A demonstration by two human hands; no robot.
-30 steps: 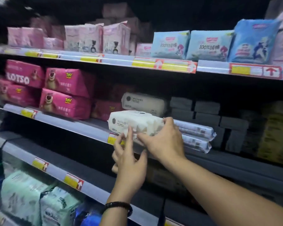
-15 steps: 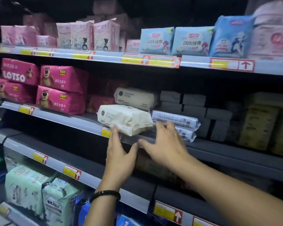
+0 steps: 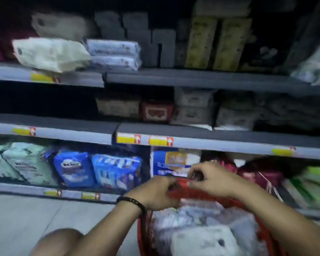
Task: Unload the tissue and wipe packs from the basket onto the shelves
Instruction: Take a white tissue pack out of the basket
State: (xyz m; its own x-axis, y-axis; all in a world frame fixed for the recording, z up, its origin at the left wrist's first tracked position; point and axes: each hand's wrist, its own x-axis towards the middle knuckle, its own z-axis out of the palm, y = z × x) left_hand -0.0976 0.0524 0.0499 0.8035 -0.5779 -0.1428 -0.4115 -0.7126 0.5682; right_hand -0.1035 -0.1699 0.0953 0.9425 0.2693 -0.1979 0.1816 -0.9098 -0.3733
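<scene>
Down low, both hands meet at the far rim of the red basket (image 3: 262, 235). The left hand (image 3: 155, 193), with a dark bracelet (image 3: 131, 201) at the wrist, has its fingers curled in toward the rim; the right hand (image 3: 211, 179) has its fingers bent and pinched together just above the same red edge. Motion blur hides whether either hand actually grips the rim or a pack, so I cannot tell. Inside the basket lie several pale packs, the nearest a white wipe pack (image 3: 203, 242) with a dark spot on its face. Up on the higher shelf (image 3: 192, 78), a cream-white pack (image 3: 50, 53) sits tilted at the front edge, overhanging a yellow price tag (image 3: 42, 77), touching two stacked blue-grey packs (image 3: 115, 54) to its right. Blue packs (image 3: 98, 169) and pale green packs (image 3: 22, 163) fill the lowest shelf to the left of the hands. A bare knee (image 3: 57, 241) shows at the bottom edge.
</scene>
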